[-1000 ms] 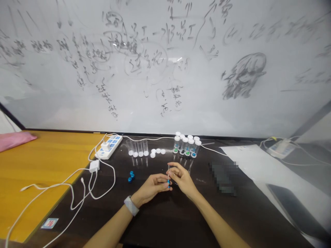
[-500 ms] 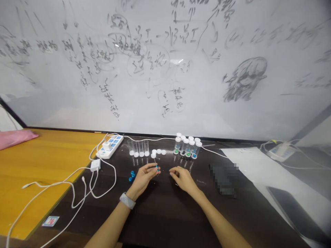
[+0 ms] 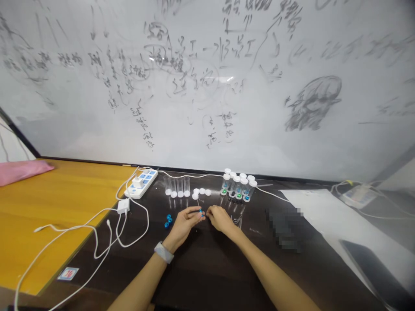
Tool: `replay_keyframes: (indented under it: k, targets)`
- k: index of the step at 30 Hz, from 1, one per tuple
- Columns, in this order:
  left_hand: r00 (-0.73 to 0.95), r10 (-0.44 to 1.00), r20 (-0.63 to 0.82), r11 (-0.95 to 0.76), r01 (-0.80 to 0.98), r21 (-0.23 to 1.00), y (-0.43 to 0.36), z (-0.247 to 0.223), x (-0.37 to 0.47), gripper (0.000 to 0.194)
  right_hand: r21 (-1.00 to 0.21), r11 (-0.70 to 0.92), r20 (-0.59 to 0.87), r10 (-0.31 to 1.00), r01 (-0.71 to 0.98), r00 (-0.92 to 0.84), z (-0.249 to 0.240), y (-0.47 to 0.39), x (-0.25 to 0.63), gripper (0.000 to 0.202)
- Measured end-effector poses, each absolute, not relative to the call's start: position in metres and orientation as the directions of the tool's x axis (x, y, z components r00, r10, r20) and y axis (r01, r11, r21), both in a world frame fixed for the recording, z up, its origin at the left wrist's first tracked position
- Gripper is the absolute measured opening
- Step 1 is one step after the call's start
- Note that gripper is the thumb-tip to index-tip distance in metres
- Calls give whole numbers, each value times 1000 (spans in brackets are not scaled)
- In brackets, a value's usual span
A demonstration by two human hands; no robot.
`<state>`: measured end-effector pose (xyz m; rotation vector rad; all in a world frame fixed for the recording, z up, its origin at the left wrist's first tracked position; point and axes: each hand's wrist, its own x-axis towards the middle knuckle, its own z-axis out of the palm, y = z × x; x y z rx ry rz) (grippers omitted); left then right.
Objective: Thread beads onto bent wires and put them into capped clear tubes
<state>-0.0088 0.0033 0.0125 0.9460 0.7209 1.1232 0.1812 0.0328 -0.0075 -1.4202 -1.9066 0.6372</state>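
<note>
My left hand (image 3: 184, 223) pinches a small shiny blue part (image 3: 201, 212) between thumb and fingertips, with a thin wire-like stem (image 3: 199, 203) rising from it. Close by on the right, my right hand (image 3: 222, 219) has its thumb and index finger drawn together near the blue part; whatever they hold is too small to make out. More small blue parts (image 3: 168, 220) lie left of my left hand. Behind the hands are several white caps (image 3: 202, 191) and a row of open clear tubes (image 3: 180, 188). Thin metal pieces (image 3: 237, 220) lie beside my right wrist.
Capped clear vials (image 3: 237, 186) with small coloured pieces inside stand at the back, small black pieces (image 3: 235, 201) before them. A power strip (image 3: 142, 184) and white cables (image 3: 148, 218) occupy the left. On the right lie a pixelated dark item (image 3: 285, 229), white paper (image 3: 311, 203) and a phone (image 3: 372, 268).
My right hand has moved left, closer to the blue part in my left hand, and its fingers have drawn together. The metal pieces beside its wrist show more. The whole view has shifted slightly.
</note>
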Motion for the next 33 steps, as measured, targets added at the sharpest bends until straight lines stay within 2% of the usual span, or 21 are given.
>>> replay_keyframes:
  k: [2,6,9,13,20,26,33]
  targets:
    - [296,955,-13,139,-409,902,3,12,-9,45,-780,292,225,956,553,-187,-9,31,182,17]
    - [313,950,-5,136,-396,908,1,13,-7,46,-883,277,214,956,378,-202,-9,18,187,43]
    - [328,945,-4,133,-371,919,-2,13,-2,46,-941,254,213,958,224,-191,-7,6,190,50]
    - [342,940,0,123,-339,933,-7,13,3,45,-981,195,191,968,8,-166,-3,-3,189,47]
    - [344,939,13,101,-312,945,-9,15,4,42,-979,199,204,966,-49,-157,5,-13,184,37]
    - [353,936,-12,130,-311,941,-10,13,5,45,-965,94,120,988,-243,-95,9,-16,187,33]
    - [355,934,-26,139,-296,945,-10,13,5,44,-936,13,64,989,-352,-133,19,-18,195,33]
